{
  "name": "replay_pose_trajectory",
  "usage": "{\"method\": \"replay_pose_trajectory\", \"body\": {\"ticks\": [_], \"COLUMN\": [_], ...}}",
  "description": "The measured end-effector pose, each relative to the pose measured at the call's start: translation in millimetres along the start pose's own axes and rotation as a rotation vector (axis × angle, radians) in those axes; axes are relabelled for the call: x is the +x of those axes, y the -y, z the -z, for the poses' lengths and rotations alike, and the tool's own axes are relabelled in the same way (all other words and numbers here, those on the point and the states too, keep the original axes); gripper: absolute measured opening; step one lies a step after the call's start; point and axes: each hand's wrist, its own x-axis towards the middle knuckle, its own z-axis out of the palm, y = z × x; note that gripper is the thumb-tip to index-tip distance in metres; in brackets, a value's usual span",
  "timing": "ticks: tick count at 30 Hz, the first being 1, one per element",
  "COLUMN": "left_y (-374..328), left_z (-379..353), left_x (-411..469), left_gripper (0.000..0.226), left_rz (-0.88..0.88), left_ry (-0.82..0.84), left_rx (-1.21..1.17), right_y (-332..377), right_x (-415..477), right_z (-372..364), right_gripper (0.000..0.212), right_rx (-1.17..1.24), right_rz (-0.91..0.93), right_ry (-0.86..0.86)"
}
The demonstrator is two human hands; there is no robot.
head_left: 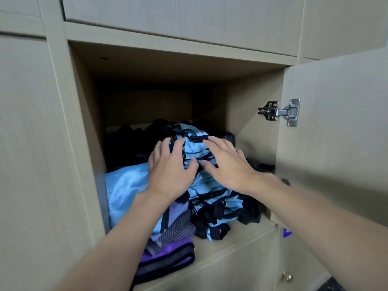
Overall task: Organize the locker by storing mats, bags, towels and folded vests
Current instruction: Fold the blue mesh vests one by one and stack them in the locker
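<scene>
Head view: open locker (pixel 231 238) at centre frame, both forearms reaching in from the lower edge.
Left hand (pixel 170 171): palm down, fingers spread and slightly bent, laid on the left side of the vests (pixel 210 192); no pinch.
Right hand (pixel 226 164): palm down, fingers spread, nearly straight, flat on the pile's upper right; thumb close to the left thumb.
Vests: light blue with black trim and straps, heaped mid-shelf, rumpled on top, layered edges toward the front.
Towel (pixel 126 190): pale blue, left of centre, against the left wall, touching the vests.
Folded stack (pixel 168 238): purple, grey and black, lower centre at the shelf's front edge.
Door (pixel 336 133): swung open at right; metal hinge (pixel 279 112) on its inner side.
</scene>
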Motion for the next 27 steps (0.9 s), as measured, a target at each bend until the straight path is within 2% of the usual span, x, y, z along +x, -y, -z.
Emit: {"method": "replay_pose_trajectory", "body": {"ticks": [4, 7, 11, 15, 19, 23, 27], "left_y": [-11.8, -24.4, -38.9, -33.4, -14.5, 11.1, 35.1], "left_z": [11.1, 1.8, -30.7, -67.3, -100.7, -130.5, -157.5], "left_x": [-39.3, -86.0, -164.5, -245.9, -320.8, -393.5, -466.1], "left_gripper": [0.062, 0.052, 0.042, 0.030, 0.016, 0.012, 0.028], "left_rz": [-0.124, -0.196, -0.254, -0.193, -0.108, -0.073, -0.073], "left_ry": [-0.072, -0.010, 0.203, 0.414, 0.626, 0.829, 1.023], "left_rx": [-0.053, -0.158, -0.237, -0.346, -0.330, -0.307, -0.222], "right_y": [10.1, 10.3, 2.9, -2.8, -0.4, 6.6, 12.1], "right_x": [-50.4, -116.2, -217.0, -309.7, -389.8, -461.8, -535.7], "right_z": [6.1, -3.8, -32.2, -68.0, -103.8, -144.4, -183.5], "right_gripper": [0.057, 0.051, 0.043, 0.040, 0.036, 0.036, 0.037], "right_rx": [0.001, 0.006, 0.027, 0.083, 0.137, 0.159, 0.205], "right_rz": [-0.041, -0.118, -0.253, -0.400, -0.533, -0.649, -0.740], "right_ry": [-0.022, -0.002, 0.046, 0.163, 0.262, 0.387, 0.553]}}
